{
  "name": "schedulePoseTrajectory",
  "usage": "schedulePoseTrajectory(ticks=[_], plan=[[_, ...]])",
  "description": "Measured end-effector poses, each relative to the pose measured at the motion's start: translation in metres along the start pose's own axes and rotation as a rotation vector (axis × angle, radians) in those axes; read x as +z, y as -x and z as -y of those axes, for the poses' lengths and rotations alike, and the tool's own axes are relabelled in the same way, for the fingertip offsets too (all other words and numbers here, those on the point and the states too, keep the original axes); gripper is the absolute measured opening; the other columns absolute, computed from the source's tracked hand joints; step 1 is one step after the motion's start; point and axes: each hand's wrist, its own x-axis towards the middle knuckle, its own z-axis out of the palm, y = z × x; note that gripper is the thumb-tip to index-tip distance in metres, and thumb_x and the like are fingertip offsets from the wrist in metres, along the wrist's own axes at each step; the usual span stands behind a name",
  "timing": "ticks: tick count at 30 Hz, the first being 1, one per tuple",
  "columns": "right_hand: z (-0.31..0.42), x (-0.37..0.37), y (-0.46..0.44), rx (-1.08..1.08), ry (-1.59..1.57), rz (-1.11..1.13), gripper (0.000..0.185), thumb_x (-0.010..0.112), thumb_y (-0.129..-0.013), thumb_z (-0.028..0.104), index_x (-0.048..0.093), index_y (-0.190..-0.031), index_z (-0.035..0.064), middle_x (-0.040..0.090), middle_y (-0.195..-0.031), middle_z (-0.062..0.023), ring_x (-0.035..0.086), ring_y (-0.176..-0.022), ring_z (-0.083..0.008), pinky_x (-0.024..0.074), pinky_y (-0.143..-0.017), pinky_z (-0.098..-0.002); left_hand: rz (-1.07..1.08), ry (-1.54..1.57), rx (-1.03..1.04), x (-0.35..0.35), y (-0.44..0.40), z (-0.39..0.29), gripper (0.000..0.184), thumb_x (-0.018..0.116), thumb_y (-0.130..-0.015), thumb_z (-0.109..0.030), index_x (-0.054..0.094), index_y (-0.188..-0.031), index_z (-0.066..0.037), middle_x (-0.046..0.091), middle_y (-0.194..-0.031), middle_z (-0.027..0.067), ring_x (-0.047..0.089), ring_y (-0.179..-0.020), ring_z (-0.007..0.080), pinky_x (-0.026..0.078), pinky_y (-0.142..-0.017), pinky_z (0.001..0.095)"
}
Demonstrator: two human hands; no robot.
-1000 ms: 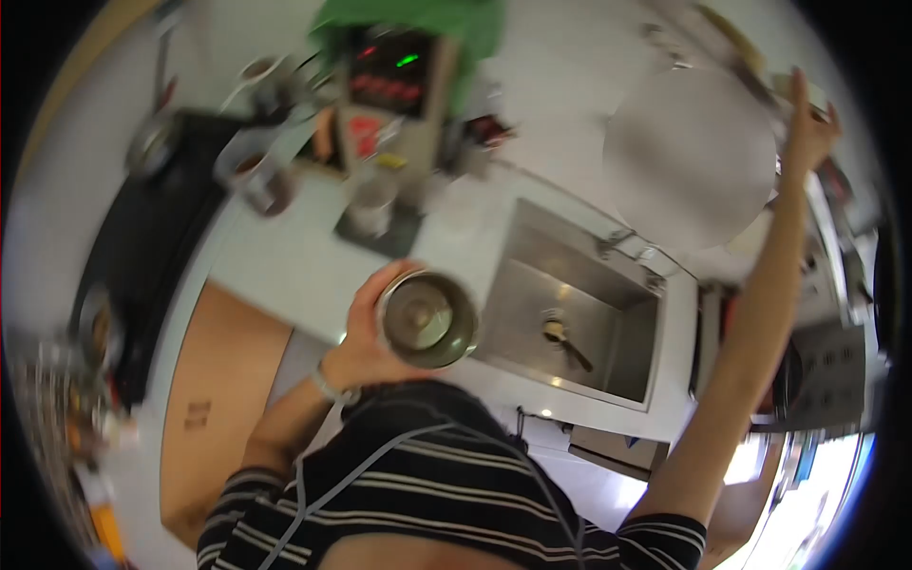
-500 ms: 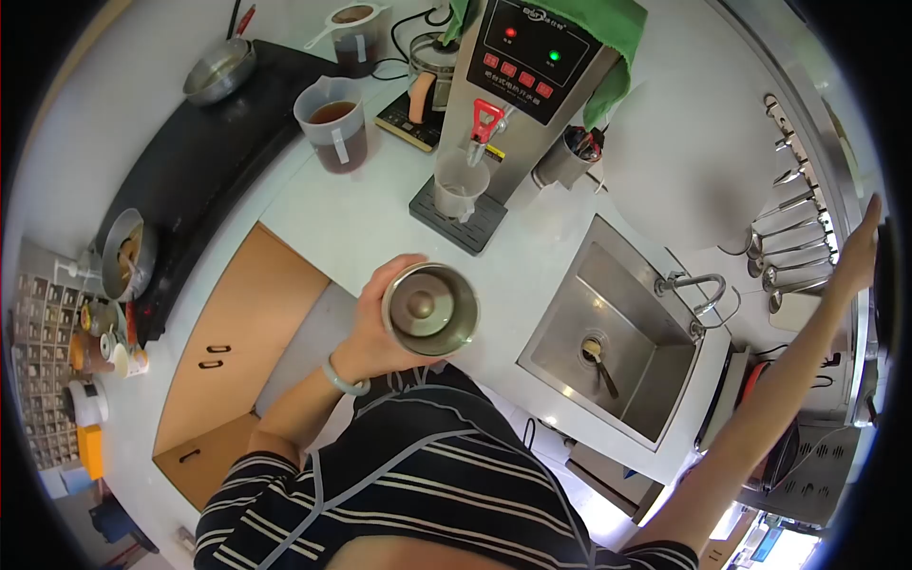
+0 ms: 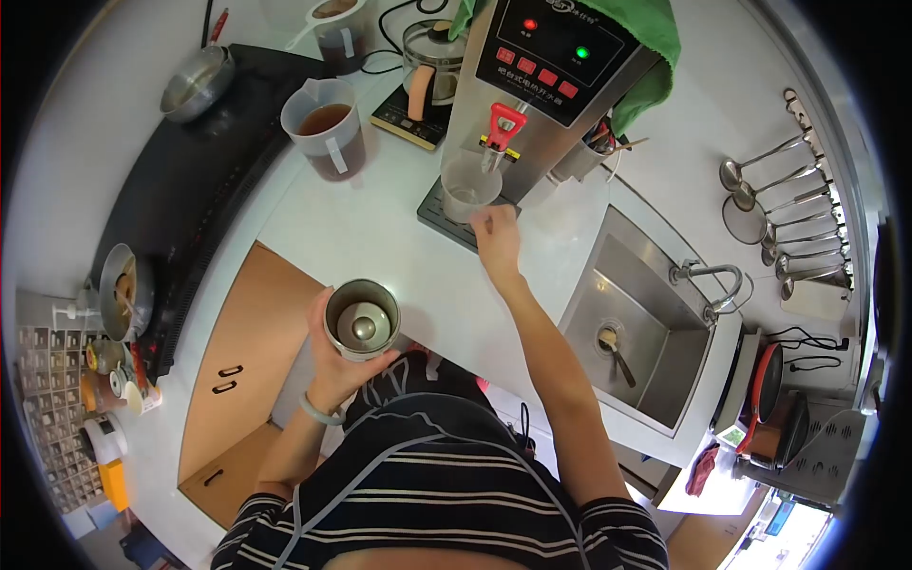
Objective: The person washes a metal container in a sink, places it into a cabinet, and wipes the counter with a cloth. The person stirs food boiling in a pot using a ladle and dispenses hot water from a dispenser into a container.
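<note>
My left hand (image 3: 330, 372) is wrapped round a stainless steel cup (image 3: 380, 296), tilted so that I look down into it; a rounded bump shows at its bottom. In front of me, my right hand (image 3: 498, 242) has its fingers closed at the handle of a clear plastic measuring cup (image 3: 468, 182). That cup stands on the black drip tray (image 3: 443, 220) of a hot water dispenser (image 3: 546, 62), below the spout with its red lever (image 3: 504, 123). The fingers partly hide the handle.
A jug of brown liquid (image 3: 330, 142) and a glass pot (image 3: 432, 71) stand left of the dispenser. On the right are a sink (image 3: 655, 347) with a brush (image 3: 616, 355) and hanging ladles (image 3: 760, 180). A black cooktop (image 3: 204, 171) runs along the left.
My right hand has come from the far right wall area to the measuring cup's handle. My left hand has shifted left and slightly down with the steel cup; the view has turned a little.
</note>
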Motion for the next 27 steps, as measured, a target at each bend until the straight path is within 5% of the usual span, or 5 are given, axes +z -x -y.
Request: schedulePoseTrajectory(ticks=[7, 12, 18, 24, 27], plan=[[-0.006, -0.08, 0.099, -0.153, -0.008, 0.106, 0.006, 0.06, -0.084, 0.0, 0.055, -0.087, -0.0005, 0.053, -0.088, -0.0145, 0.056, -0.072, -0.0267, 0.047, -0.062, -0.0355, 0.107, 0.057, -0.075, 0.016, -0.046, 0.016, 0.101, 0.088, -0.058, -0.023, 0.032, -0.138, 0.002, 0.048, -0.126, 0.0155, 0.051, -0.117, 0.0256, 0.041, -0.1, 0.0372], [-0.034, -0.09, 0.18, 0.088, -0.037, 0.144, 0.005, 0.061, -0.083, 0.0, 0.057, -0.086, -0.0006, 0.056, -0.092, -0.0139, 0.057, -0.073, -0.0284, 0.0483, -0.063, -0.0349, 0.206, -0.117, 0.012, 0.07, -0.104, 0.031, 0.093, 0.084, -0.062, -0.014, 0.032, -0.138, 0.001, 0.05, -0.13, 0.0152, 0.051, -0.12, 0.0228, 0.04, -0.102, 0.0347], [0.027, -0.137, 0.128, 0.005, 0.489, 0.146, 0.076, 0.078, -0.074, 0.028, 0.04, -0.134, 0.0009, 0.055, -0.11, -0.018, 0.064, -0.092, -0.0325, 0.0551, -0.069, -0.0386, 0.222, -0.131, 0.074, 0.131, -0.15, 0.058, 0.096, 0.086, -0.061, -0.02, 0.034, -0.138, 0.0, 0.051, -0.13, 0.0164, 0.053, -0.119, 0.0261, 0.043, -0.098, 0.035], [0.175, -0.142, -0.053, -0.474, 0.19, -0.179, 0.05, 0.071, -0.081, 0.025, 0.052, -0.119, -0.001, 0.058, -0.106, -0.016, 0.065, -0.08, -0.0279, 0.0533, -0.066, -0.0386, 0.228, -0.067, -0.022, 0.152, -0.159, 0.065, 0.096, 0.084, -0.06, -0.026, 0.035, -0.138, -0.002, 0.051, -0.129, 0.0156, 0.047, -0.123, 0.03, 0.039, -0.101, 0.0387], [0.171, -0.106, -0.106, -0.397, 0.706, 0.08, 0.034, 0.067, -0.08, 0.011, 0.058, -0.111, 0.0032, 0.058, -0.097, -0.0106, 0.061, -0.076, -0.025, 0.05, -0.065, -0.0323, 0.19, -0.056, 0.004, 0.152, -0.16, 0.067, 0.096, 0.085, -0.06, -0.027, 0.035, -0.138, -0.003, 0.05, -0.13, 0.0161, 0.046, -0.124, 0.0301, 0.039, -0.101, 0.0386]])
